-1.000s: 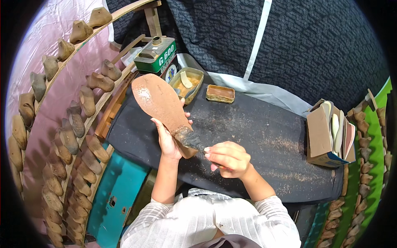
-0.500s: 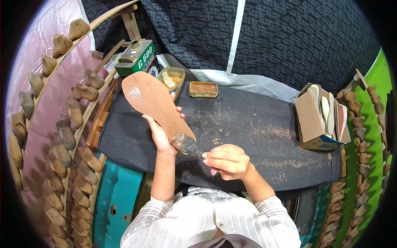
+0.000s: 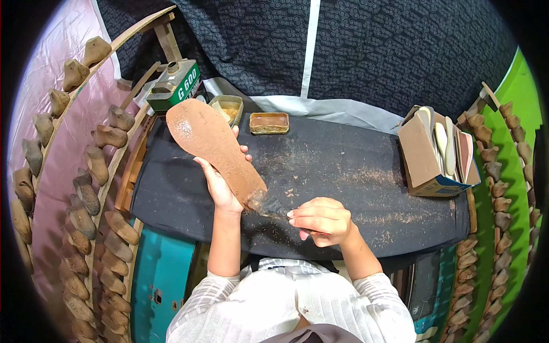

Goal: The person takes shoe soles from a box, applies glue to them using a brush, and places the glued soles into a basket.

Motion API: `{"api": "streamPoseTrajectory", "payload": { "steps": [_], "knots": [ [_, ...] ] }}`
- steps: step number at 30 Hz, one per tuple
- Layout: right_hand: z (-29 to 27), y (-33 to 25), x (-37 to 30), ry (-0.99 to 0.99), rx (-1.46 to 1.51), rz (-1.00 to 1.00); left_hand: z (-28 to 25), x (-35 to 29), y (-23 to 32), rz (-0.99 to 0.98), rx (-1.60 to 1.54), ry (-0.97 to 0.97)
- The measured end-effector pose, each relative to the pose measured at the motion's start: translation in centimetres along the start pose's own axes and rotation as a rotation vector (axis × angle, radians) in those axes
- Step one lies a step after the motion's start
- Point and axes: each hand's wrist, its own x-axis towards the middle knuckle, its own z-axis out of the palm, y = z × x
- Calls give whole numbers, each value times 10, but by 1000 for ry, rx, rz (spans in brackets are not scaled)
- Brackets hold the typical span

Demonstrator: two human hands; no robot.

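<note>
Brush (image 3: 273, 207) at lower edge of sole (image 3: 214, 140), broad tabletop (image 3: 329, 166) beyond

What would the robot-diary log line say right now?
left hand: holding brown sole | right hand: gripping dark brush | brush: at sole's lower end

The sole (image 3: 211, 140) is reddish brown, the brush (image 3: 274, 207) blackish. The counter (image 3: 320, 166) is black with tan flecks; the curtain (image 3: 394, 51), black with grey motifs; the shirt (image 3: 257, 297), white; the can (image 3: 171, 94), green.
</note>
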Motion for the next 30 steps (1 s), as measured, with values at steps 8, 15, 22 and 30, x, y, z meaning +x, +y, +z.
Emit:
{"api": "streamPoseTrajectory", "payload": {
  "steps": [8,15,22,30],
  "knots": [
    [-10,-2,3,140,-12,32,-1,-8,-6,-85,-26,22],
    [-3,-3,-1,60,-83,13,6,-9,-9,-111,9,44],
    [-11,-1,-3,157,112,92,-3,-11,-8,-169,-107,-50],
    [-8,0,-9,4,92,115,-15,-8,-2,-195,-140,15]
  ]
}}
